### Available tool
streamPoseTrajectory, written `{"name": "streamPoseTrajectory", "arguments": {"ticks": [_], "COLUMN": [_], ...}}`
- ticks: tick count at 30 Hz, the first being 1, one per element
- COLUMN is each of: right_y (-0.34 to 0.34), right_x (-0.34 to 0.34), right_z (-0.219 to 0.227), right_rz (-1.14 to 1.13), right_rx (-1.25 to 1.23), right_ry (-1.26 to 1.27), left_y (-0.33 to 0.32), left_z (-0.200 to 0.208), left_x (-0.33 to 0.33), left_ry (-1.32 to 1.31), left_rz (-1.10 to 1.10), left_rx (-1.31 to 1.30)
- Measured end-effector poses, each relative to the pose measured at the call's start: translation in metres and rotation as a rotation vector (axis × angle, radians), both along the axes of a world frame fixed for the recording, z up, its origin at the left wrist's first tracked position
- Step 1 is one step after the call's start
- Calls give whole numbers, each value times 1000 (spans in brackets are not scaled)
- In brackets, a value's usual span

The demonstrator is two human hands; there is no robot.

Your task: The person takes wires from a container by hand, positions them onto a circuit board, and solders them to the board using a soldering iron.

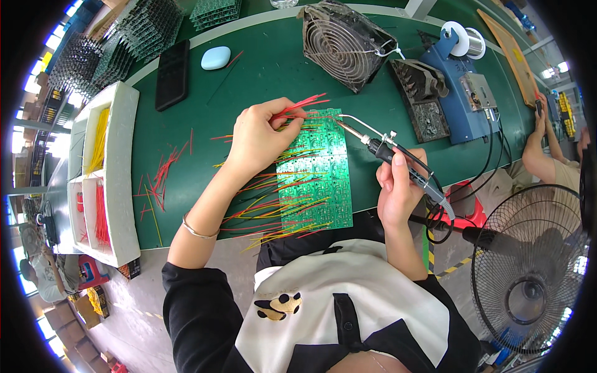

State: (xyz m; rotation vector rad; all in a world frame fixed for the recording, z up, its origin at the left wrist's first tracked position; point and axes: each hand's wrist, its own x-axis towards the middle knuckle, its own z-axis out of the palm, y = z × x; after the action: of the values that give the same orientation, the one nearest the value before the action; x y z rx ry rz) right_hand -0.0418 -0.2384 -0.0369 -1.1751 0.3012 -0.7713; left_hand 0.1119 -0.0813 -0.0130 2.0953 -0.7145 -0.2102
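A green circuit board panel (337, 186) lies at the front edge of the green table, with rows of red, yellow and black wires (261, 186) sticking out to its left. My left hand (266, 132) is over the panel's upper left corner, its fingers pinched on several red wires (308, 101). In my right hand (401, 189) is a soldering iron (398, 158) with a thin solder feed tube (364, 122) fixed to it. The iron's tip points at the top row of the panel, close to a red wire end; whether it touches cannot be made out.
Left, a white foam tray (127, 174) holds yellow and red wires; loose red wires (163, 177) lie beside it. Behind are a black phone (172, 74), a pale blue case (216, 58) and a square fan (341, 46). A blue solder feeder (457, 93) stands right, near a large floor fan (528, 273).
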Motion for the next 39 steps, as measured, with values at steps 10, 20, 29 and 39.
{"name": "streamPoseTrajectory", "arguments": {"ticks": [10,20,29,39], "right_y": [1,3,2,4], "right_x": [3,9,10,9], "right_z": [2,1,-2,-1], "right_rz": [-4,-32,-26,-34], "right_rx": [-45,-28,-60,-75], "right_ry": [42,54,50,68], "left_y": [7,7,7,7], "left_z": [-6,-10,-11,-10], "left_x": [1,3,2,1], "left_ry": [48,27,28,19], "left_rz": [18,9,21,32], "left_rx": [-39,-33,-21,-19]}}
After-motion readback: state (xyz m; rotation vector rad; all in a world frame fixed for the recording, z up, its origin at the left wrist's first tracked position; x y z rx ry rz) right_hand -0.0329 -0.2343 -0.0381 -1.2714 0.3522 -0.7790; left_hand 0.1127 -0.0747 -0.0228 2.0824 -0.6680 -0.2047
